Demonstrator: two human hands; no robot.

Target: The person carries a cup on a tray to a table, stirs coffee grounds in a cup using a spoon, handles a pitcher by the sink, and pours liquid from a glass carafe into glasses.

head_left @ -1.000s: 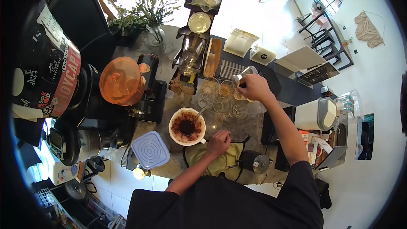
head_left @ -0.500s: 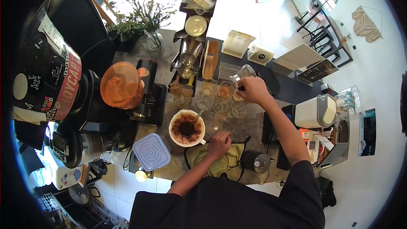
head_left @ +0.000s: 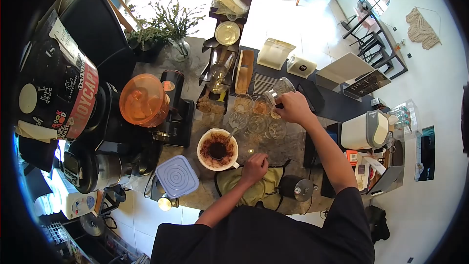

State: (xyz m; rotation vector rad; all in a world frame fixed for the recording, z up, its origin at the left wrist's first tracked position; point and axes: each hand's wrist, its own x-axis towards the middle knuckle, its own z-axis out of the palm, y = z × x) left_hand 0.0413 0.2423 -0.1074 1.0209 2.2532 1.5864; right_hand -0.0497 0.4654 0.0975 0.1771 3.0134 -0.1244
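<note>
My right hand (head_left: 295, 107) grips a glass server (head_left: 283, 88) by its dark handle, tilted over a cluster of small glasses. Amber liquid shows in the glasses (head_left: 260, 106) near its mouth, while the front ones (head_left: 238, 121) look clear. My left hand (head_left: 255, 166) rests with curled fingers at the edge of a green cloth (head_left: 251, 186); whether it holds anything is hidden. Left of it stands a white dripper (head_left: 201, 155) with a stained filter, dark grounds and a spoon (head_left: 231, 136) in it.
A blue square lid (head_left: 177, 176) lies at the counter's front left, near an orange-lidded container (head_left: 143, 100) and a black grinder. Right of the cloth stands a black kettle (head_left: 295, 188). A wooden tray (head_left: 244, 72) and a plant in a glass vase (head_left: 180, 50) are farther back.
The server in my right hand has tipped further, its mouth lower over the glasses. My left hand stays at the cloth. The whole view has shifted slightly.
</note>
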